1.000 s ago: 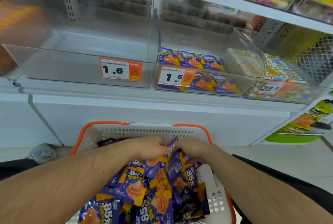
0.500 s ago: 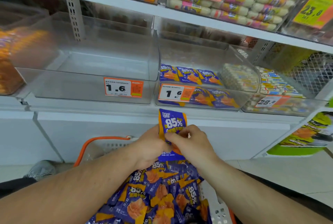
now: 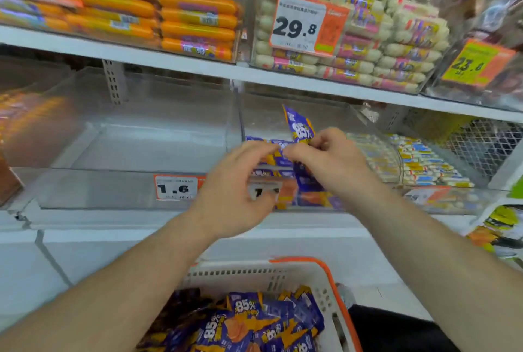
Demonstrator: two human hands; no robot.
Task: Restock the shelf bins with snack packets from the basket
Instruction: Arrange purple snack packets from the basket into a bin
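Observation:
My right hand pinches a purple and orange snack packet marked 85%, held upright over the front of the clear middle bin. That bin holds more of the same packets. My left hand is right beside it with curled fingers; its fingertips meet the right hand at the packet's lower end, where a packet edge shows. Below, the white basket with orange rim holds several purple packets.
An empty clear bin with a 1.6 price tag stands left of the middle bin. A bin of white and yellow snacks is to the right. Orange sausages and white sticks fill the upper shelf.
Both hands lifted out of the basket with a packet and rose to the middle bin's front. The view tilted upward, so the upper shelf now shows.

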